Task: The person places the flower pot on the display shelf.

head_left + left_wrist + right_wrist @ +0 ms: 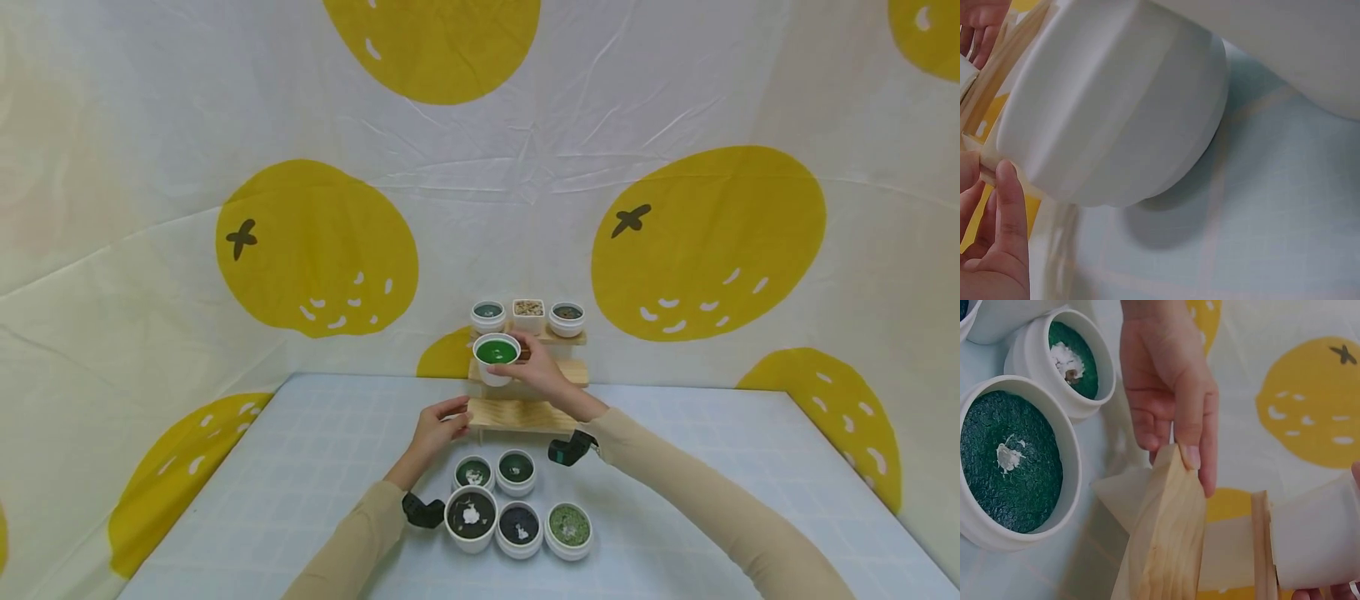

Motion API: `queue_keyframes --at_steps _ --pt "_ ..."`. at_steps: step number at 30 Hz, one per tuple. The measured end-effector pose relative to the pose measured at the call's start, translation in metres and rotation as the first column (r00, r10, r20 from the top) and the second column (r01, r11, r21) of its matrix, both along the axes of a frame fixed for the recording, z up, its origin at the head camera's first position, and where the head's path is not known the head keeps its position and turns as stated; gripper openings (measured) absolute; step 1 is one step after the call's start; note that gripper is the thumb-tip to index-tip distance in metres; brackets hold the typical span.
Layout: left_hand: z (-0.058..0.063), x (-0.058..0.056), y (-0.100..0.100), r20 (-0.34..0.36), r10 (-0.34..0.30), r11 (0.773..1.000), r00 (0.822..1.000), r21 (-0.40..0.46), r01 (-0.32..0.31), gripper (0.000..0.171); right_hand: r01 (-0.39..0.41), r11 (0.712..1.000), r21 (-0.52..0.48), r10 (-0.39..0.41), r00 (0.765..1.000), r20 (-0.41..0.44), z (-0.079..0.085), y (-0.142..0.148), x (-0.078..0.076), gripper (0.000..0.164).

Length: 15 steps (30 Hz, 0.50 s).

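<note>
A small stepped wooden stand (517, 414) stands at the back of the table. My left hand (438, 423) pinches the left end of its lowest step; in the right wrist view that hand's thumb (1190, 440) lies on the board's edge. My right hand (536, 367) holds a white pot (497, 377) with a bright green filling, in front of the upper steps. On the right wrist view's right side, the pot's wall (1319, 537) appears close to a wooden step, with only some fingertips showing. A white pot (1122, 106) largely fills the left wrist view.
On the top step are two round white pots (489, 325) (566, 327) and a square white pot of pebbles (528, 321). Several white pots with dark or green fillings, among them a taller one (471, 543), are grouped before the stand. A patterned cloth (525, 217) hangs behind.
</note>
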<state>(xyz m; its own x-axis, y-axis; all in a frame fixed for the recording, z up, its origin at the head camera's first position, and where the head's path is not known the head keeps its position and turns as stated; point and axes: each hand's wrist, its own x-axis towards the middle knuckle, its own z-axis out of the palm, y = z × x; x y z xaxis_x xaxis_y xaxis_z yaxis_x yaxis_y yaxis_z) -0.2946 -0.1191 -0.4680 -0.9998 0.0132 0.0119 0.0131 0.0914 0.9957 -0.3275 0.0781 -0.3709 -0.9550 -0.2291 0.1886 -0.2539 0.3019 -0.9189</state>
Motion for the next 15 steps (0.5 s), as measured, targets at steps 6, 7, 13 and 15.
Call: queue_keyframes --at_steps 6,7,13,15 --pt "-0.0007 -0.0012 0.0002 -0.002 0.002 1.0 1.0 0.011 -0.002 0.037 0.001 1.0 -0.003 -0.001 1.0 -0.007 -0.0001 -0.0013 0.0004 0.071" --pt "-0.0011 -0.0015 0.0001 -0.005 0.001 1.0 1.0 0.01 -0.001 0.037 0.003 1.0 -0.003 -0.003 1.0 -0.007 0.0004 -0.0015 0.0007 0.072" --pt "-0.0026 -0.0022 -0.0004 -0.011 0.001 1.0 1.0 0.013 -0.001 0.037 0.013 1.0 -0.017 -0.013 1.0 -0.003 0.0005 -0.0041 0.0017 0.072" --pt "-0.0019 -0.0016 -0.0003 -0.009 0.003 1.0 1.0 0.014 -0.003 0.037 0.018 1.0 -0.02 -0.018 1.0 0.0 0.0007 -0.0051 0.0022 0.073"
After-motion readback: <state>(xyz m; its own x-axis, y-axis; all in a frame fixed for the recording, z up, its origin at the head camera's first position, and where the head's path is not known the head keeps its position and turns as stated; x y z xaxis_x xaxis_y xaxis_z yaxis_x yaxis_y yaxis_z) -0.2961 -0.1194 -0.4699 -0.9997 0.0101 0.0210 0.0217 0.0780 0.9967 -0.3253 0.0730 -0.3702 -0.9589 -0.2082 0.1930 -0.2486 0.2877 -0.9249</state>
